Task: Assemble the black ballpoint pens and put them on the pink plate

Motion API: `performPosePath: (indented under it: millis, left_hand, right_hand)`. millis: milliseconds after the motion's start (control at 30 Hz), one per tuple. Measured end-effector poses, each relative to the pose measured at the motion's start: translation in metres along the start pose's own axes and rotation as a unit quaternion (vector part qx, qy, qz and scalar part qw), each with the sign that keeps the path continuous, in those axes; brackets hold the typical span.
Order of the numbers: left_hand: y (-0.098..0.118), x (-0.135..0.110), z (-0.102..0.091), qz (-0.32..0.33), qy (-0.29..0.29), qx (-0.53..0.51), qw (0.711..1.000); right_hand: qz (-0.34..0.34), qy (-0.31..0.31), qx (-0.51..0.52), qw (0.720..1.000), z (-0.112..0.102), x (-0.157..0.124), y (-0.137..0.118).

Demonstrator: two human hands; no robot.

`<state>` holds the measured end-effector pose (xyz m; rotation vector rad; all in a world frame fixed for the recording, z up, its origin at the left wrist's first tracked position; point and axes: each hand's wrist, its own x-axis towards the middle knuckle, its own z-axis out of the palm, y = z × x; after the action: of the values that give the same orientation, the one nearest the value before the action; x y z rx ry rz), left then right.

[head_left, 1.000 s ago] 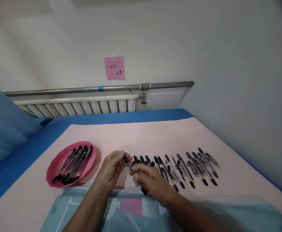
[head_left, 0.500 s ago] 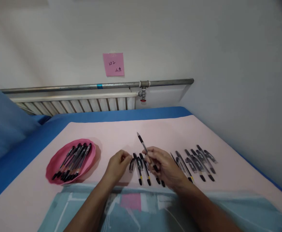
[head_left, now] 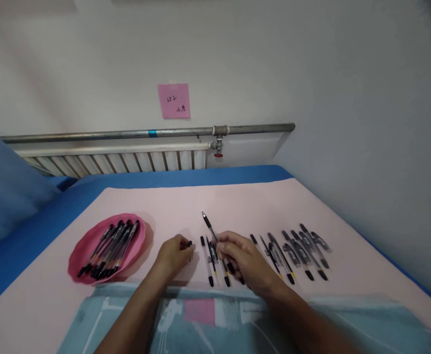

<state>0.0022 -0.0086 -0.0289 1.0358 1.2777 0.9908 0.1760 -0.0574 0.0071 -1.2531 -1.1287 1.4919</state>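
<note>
My right hand (head_left: 243, 258) pinches an uncapped pen (head_left: 210, 227) with a black grip, its tip slanting up and to the left. In my left hand (head_left: 174, 255), closed at the fingertips, is a small pen cap (head_left: 190, 243), mostly covered by the fingers. Between and under the hands lie several pens (head_left: 207, 263) and a few loose caps on the pink surface, partly hidden by my right hand. More pens (head_left: 306, 255) with clear caps are spread to the right.
A pink scalloped tray (head_left: 76, 250) at the left holds several capped pens (head_left: 114, 248). The pink sheet (head_left: 186, 201) covers a blue surface (head_left: 200, 177) against the wall. A radiator (head_left: 127, 160) and a metal pipe (head_left: 108, 133) run behind it.
My left hand has picked up the loose cap beside the pens and drawn back slightly left. The pen in my right hand has shifted a little left and down.
</note>
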Motion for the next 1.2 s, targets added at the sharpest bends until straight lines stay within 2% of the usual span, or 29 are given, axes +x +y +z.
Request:
performPosePath:
  millis: [200,367,667,833,1200]
  left_hand:
    - [0.021,0.005,-0.024,-0.057,-0.019,-0.204,0.977]
    - [0.021,0.008,-0.027,-0.088,-0.026,-0.277,0.957]
    - [0.021,0.006,-0.026,-0.081,-0.057,-0.272,0.957]
    - [0.021,-0.001,-0.018,-0.069,-0.080,-0.250,0.963]
    - [0.016,-0.009,-0.004,-0.050,-0.108,-0.203,0.972]
  right_hand:
    - [-0.053,-0.073,-0.128,0.988,0.018,-0.007,0.010]
    - [-0.064,-0.083,-0.163,0.981,0.022,-0.010,0.012]
    - [-0.058,-0.084,-0.177,0.979,0.020,-0.008,0.013]
    - [-0.051,-0.071,-0.187,0.978,0.020,-0.007,0.014]
    - [-0.051,-0.053,-0.106,0.992,0.021,-0.005,0.017]
